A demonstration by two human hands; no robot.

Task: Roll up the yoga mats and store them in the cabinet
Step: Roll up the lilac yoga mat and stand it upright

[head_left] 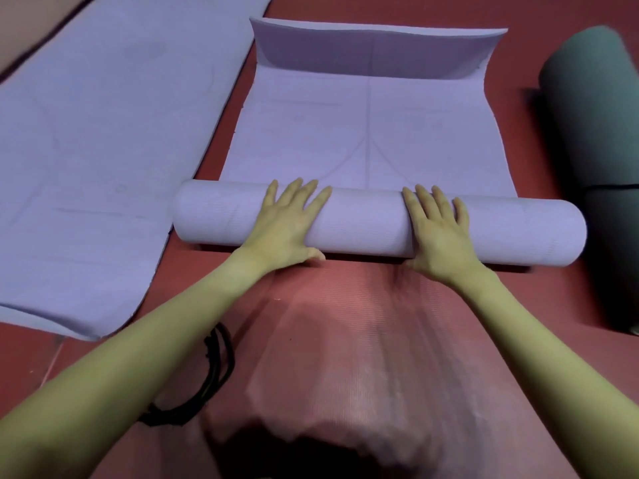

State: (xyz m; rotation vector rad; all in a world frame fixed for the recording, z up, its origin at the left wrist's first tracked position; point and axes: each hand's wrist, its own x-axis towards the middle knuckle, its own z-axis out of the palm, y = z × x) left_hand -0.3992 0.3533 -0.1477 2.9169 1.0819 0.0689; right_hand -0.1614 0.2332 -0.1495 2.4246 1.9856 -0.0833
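A lavender yoga mat (366, 133) lies on the red floor, partly rolled into a thick roll (366, 224) that runs left to right across the middle. Its far end curls upward. My left hand (290, 219) presses flat on the roll left of centre, fingers spread and straight. My right hand (439, 229) presses flat on the roll right of centre, fingers also straight. A second lavender mat (103, 150) lies unrolled to the left. A dark green rolled mat (601, 160) lies at the right.
A red mat (363, 357) lies under my arms, near me. Black cords or straps (207, 375) lie on the floor beside my left forearm. The floor (511, 305) is red all around. No cabinet is in view.
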